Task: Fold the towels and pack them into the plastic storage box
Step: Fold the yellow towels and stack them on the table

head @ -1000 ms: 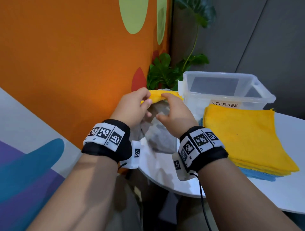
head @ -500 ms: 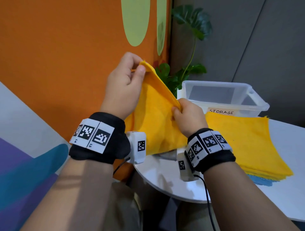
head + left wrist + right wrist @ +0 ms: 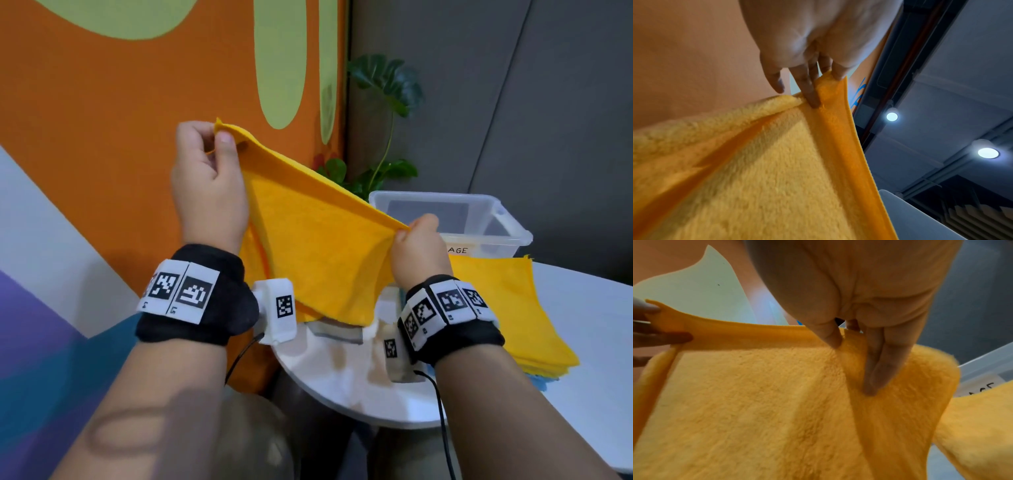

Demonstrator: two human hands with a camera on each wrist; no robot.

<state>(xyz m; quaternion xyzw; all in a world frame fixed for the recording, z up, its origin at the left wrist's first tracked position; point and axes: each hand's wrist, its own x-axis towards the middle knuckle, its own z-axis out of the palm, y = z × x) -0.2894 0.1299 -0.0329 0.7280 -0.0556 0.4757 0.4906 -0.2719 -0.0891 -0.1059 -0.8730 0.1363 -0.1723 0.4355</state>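
A yellow towel (image 3: 318, 246) hangs stretched in the air between both hands, above the near rim of the white table (image 3: 342, 387). My left hand (image 3: 219, 144) pinches its upper left corner, raised high against the orange wall. My right hand (image 3: 412, 229) pinches the other top corner, lower and in front of the clear plastic storage box (image 3: 507, 222). In the left wrist view the fingers (image 3: 807, 87) clamp the towel (image 3: 777, 162) edge; in the right wrist view the fingers (image 3: 879, 366) grip the towel (image 3: 777, 402). A stack of flat yellow towels (image 3: 507, 308) lies beside the box, with a blue one (image 3: 544, 382) underneath.
The orange wall (image 3: 102, 137) stands close on the left. A green potted plant (image 3: 387, 130) rises behind the box in the corner. A grey wall (image 3: 513, 102) runs behind the table. The box looks empty inside.
The towel was lifted off the table and spread out. My left hand rose up and left, my right hand moved right, pulling the top edge taut.
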